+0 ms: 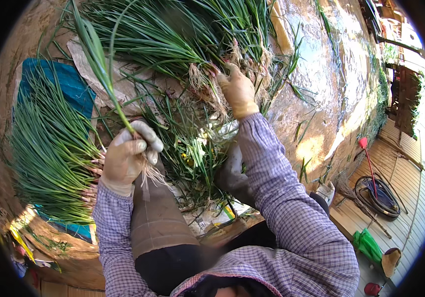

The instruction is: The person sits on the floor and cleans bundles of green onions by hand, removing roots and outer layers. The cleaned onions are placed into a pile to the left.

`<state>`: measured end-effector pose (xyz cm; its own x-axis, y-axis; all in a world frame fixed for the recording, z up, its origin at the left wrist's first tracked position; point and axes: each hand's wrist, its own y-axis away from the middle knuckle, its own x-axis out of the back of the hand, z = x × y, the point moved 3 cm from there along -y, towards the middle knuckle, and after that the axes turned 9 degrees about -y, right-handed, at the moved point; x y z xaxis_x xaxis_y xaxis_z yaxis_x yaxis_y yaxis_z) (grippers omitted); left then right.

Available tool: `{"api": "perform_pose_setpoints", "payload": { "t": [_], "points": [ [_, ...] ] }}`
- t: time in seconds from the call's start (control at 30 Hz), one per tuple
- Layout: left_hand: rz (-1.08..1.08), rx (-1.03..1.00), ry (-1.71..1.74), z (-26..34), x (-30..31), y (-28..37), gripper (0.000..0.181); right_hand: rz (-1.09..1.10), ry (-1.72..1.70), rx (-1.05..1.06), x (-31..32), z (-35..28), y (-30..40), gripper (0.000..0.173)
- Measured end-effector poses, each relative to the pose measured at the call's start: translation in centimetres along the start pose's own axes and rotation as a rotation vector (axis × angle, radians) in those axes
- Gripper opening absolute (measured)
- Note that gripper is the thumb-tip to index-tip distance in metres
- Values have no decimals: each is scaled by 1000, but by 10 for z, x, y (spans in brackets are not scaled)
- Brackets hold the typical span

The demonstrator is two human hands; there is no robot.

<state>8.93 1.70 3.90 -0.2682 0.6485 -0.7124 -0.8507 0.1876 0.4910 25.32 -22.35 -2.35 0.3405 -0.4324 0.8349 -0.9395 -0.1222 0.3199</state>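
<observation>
A garlic plant (115, 94) with long green leaves and trailing pale roots is held by its stem end in my gloved left hand (125, 156). Its leaves point up and away from me. My gloved right hand (236, 91) reaches into a heap of similar plants (153, 44) that still carry shaggy roots (197, 76). The fingers touch the stem ends there; whether they grip one is hard to see. To the left, a neat pile of plants (54, 148) with pinkish, trimmed-looking bases lies on a blue sheet (75, 94).
Loose leaves and scraps (186, 144) litter the ground between my boots (160, 215). Wet brown ground (309, 111) stretches to the right. Beyond it stand a coiled black hose (378, 196), a red-headed stick (368, 159), a broom (361, 208) and a green bag (367, 245).
</observation>
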Motion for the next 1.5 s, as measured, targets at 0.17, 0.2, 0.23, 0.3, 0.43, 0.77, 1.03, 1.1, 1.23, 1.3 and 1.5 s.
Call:
{"api": "perform_pose_setpoints", "payload": {
  "t": [0.17, 0.2, 0.23, 0.3, 0.43, 0.77, 1.03, 1.1, 1.23, 1.3, 1.5],
  "points": [
    [-66, 225, 105, -44, 52, -35, 40, -230, 133, -8, -23, -22, 3, 27],
    [79, 184, 4, -44, 43, -40, 40, -164, 16, 80, -14, -33, 24, 24],
    [221, 153, -98, -45, 31, -45, 42, -98, -101, 159, -9, -39, 44, 21],
    [218, 114, -154, -53, 27, -46, 37, -50, -273, 384, -25, -64, 80, 18],
    [389, 97, -367, -76, 51, -54, 20, -292, 11, 559, -55, -92, 116, 29],
    [383, 196, -118, -62, 57, -30, 20, -789, -1385, -306, -105, -85, 44, 40],
    [387, 151, -242, -47, 62, -9, 18, -746, -952, 278, -127, -92, 67, 24],
    [393, 168, -242, -44, 63, -5, 14, -641, -825, 384, -118, -94, 74, 20],
    [449, 124, -298, -52, 68, -8, 16, -375, -562, 472, -96, -102, 73, 15],
    [456, 134, -280, -51, 64, -11, 17, -412, -868, 147, -113, -92, 83, 17],
    [163, 175, 64, -47, 61, 1, 40, -261, -1844, -676, -88, -60, 80, 21]
  ]
}}
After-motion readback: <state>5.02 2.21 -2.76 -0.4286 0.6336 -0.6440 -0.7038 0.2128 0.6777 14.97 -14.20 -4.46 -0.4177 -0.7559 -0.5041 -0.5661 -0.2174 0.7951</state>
